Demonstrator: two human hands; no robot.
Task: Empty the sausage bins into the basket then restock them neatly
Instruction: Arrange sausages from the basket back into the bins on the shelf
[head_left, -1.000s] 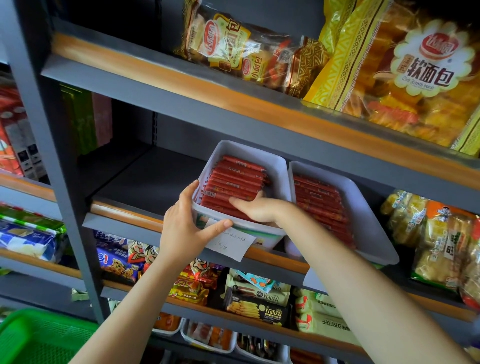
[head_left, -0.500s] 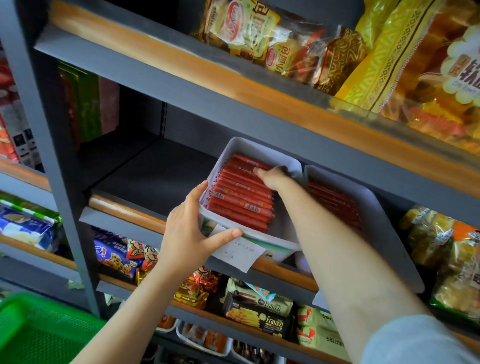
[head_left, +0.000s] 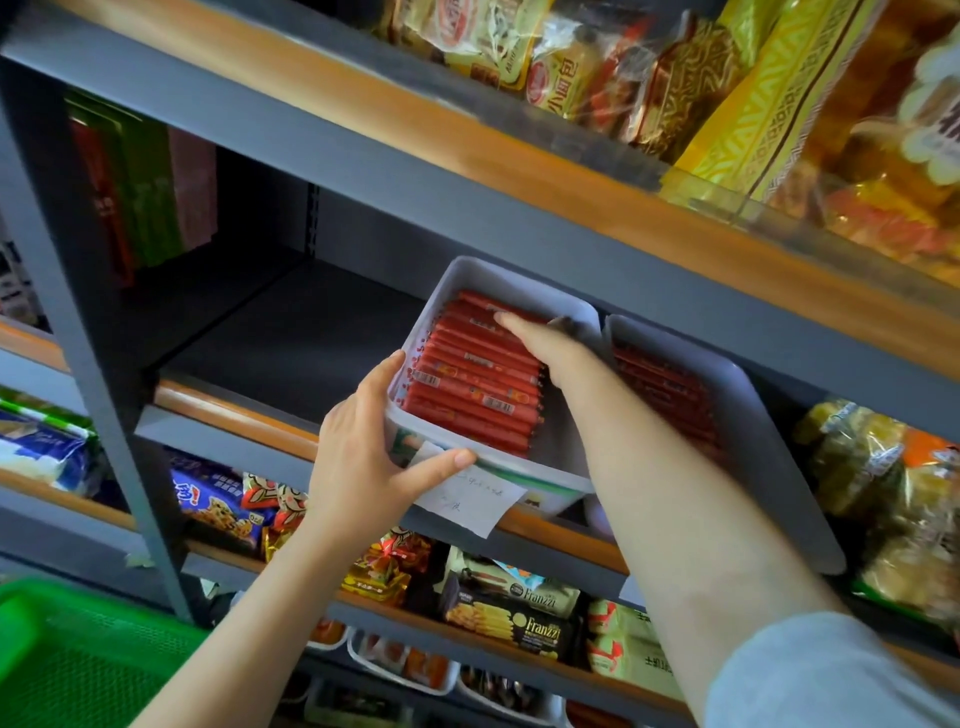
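I am looking up at a grey shop shelf (head_left: 249, 338) with wood-trimmed edges. Two white sausage bins sit side by side on it, tilted toward me. The left bin (head_left: 524, 283), near the centre of view, is packed with a tidy stack of red sausage sticks (head_left: 467, 384) lying crosswise. The right bin (head_left: 769, 431), touching it at 3 o'clock, also holds red sausages (head_left: 670, 400), though they are blurred and partly hidden by my forearm.

My left hand (head_left: 363, 457) grips the front left corner of the left bin: the fingers wrap up its side wall and the thumb presses along the front rim, just above a handwritten paper label (head_left: 467, 501) hanging from the bin's front. My right hand (head_left: 540, 343) reaches into the same bin at its far right side, the fingers lying fairly straight on top of the sausage stack; I think it is only touching them, but the fingertips are too blurred to be sure it pinches nothing.

The green basket (head_left: 67, 654) shows at 8 o'clock, in the bottom left corner. Bagged bread (head_left: 810, 104) fills the shelf above at 1 o'clock, and snack packets (head_left: 509, 613) line the shelf below at 6 o'clock.
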